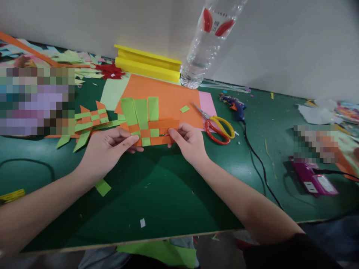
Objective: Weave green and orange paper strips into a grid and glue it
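Between my two hands is a woven paper piece [145, 132] of orange and green strips, held just above the green table. Three wide green strip ends stick up from its top. My left hand [112, 145] pinches its left end, thumb in front. The right end, where the orange strips run on unwoven, is gripped by my right hand [189, 140]. Left of my left hand lies another woven paper piece [91, 119] with pointed ends. Scissors [215, 125] with red and yellow handles lie right of my right hand, blades partly on an orange paper sheet [168, 93].
A water bottle [199, 56] and a folded yellow paper piece [148, 63] stand along the wall. Toward the right are a blue glue gun [237, 106] with a black cord and a magenta power strip [314, 177]. Paper scraps [75, 58] heap at the back left.
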Action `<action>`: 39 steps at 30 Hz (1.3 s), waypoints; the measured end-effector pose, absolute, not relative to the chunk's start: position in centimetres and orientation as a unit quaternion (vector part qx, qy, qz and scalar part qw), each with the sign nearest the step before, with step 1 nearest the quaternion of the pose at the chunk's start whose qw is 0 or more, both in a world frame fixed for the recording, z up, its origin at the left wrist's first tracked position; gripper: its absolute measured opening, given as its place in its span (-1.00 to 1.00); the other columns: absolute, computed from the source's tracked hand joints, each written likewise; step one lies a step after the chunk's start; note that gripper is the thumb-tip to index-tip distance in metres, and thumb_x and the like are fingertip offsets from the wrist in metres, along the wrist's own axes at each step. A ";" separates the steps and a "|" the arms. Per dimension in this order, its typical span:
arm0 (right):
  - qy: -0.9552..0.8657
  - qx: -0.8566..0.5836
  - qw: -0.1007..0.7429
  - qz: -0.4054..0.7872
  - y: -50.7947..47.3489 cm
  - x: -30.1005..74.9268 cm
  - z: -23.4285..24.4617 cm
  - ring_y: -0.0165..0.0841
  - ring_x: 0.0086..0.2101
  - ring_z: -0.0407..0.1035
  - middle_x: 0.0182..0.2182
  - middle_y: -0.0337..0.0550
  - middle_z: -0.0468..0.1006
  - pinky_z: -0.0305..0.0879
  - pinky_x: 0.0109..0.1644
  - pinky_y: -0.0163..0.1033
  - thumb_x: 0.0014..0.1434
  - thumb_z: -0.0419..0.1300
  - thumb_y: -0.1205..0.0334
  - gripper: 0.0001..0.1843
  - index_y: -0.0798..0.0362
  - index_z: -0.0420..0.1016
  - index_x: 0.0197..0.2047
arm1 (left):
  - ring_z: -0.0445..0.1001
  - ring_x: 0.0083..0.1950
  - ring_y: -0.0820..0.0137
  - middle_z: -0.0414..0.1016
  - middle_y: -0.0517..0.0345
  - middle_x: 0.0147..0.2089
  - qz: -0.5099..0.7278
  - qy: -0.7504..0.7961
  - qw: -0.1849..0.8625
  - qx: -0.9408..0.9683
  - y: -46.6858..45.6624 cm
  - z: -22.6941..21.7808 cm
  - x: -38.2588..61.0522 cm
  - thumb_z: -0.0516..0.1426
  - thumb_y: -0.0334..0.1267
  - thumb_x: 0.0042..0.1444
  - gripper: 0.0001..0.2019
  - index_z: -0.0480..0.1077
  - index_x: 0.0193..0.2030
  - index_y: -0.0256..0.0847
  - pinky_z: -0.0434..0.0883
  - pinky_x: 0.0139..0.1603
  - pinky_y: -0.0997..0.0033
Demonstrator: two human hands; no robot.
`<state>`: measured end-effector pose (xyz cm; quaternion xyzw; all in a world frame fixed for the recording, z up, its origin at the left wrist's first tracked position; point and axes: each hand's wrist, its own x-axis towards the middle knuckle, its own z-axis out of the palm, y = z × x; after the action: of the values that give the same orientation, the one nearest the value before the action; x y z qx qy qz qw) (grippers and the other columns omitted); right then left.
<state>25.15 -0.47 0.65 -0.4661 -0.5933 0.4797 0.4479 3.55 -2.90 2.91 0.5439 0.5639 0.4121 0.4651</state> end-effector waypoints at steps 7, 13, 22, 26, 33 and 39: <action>-0.593 -0.469 0.450 0.476 -0.6 25.1 0.9 -0.52 -0.58 0.39 -0.55 -0.33 0.43 0.33 -0.44 -0.33 0.15 0.24 -0.07 -0.65 0.04 0.35 -0.41 | 0.60 -0.37 0.45 0.58 0.23 -0.43 0.428 0.559 0.492 0.512 -2.7 1.6 2.9 0.24 -0.17 0.10 -0.85 0.50 -0.37 -0.20 0.53 -0.31 0.55; -0.599 -0.461 0.450 0.475 -0.7 25.1 0.9 -0.51 -0.59 0.39 -0.56 -0.35 0.40 0.33 -0.44 -0.34 0.15 0.24 -0.05 -0.68 0.05 0.38 -0.38 | 0.57 -0.39 0.46 0.58 0.22 -0.40 0.429 0.567 0.476 0.518 -2.5 1.3 2.7 0.24 -0.14 0.11 -0.84 0.52 -0.36 -0.18 0.53 -0.30 0.55; -0.593 -0.464 0.454 0.477 -0.6 25.0 1.0 -0.51 -0.59 0.40 -0.53 -0.30 0.44 0.32 -0.48 -0.34 0.14 0.25 -0.07 -0.63 0.05 0.33 -0.42 | 0.56 -0.43 0.44 0.59 0.22 -0.49 0.403 0.593 0.440 0.542 -2.5 2.5 3.1 0.23 -0.14 0.03 -0.83 0.54 -0.42 -0.19 0.54 -0.29 0.49; -0.585 -0.466 0.458 0.481 -0.6 25.0 1.0 -0.50 -0.59 0.41 -0.47 -0.25 0.51 0.36 -0.47 -0.32 0.11 0.26 -0.09 -0.63 0.08 0.41 -0.38 | 0.56 -0.45 0.41 0.57 0.23 -0.53 0.410 0.589 0.422 0.554 -2.4 2.3 3.1 0.22 -0.10 0.02 -0.79 0.52 -0.49 -0.17 0.54 -0.31 0.44; -0.580 -0.464 0.461 0.486 -0.5 25.0 0.9 -0.53 -0.59 0.41 -0.48 -0.28 0.53 0.39 -0.45 -0.35 0.14 0.25 0.00 -0.71 0.08 0.45 -0.36 | 0.53 -0.46 0.49 0.58 0.26 -0.50 0.404 0.581 0.391 0.589 -2.4 2.1 2.8 0.19 -0.11 0.06 -0.79 0.53 -0.48 -0.14 0.48 -0.32 0.53; -0.582 -0.468 0.454 0.486 -0.4 25.1 0.9 -0.50 -0.57 0.41 -0.45 -0.25 0.55 0.38 -0.43 -0.31 0.13 0.25 -0.07 -0.66 0.06 0.44 -0.36 | 0.48 -0.48 0.52 0.54 0.29 -0.54 0.382 0.586 0.345 0.626 -2.4 2.1 2.5 0.17 -0.10 0.10 -0.76 0.53 -0.49 -0.14 0.40 -0.39 0.60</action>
<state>25.07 -0.45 0.91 -0.4684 -0.5815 0.4858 0.4543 2.50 -2.44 2.11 0.6255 0.5859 0.3824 0.3453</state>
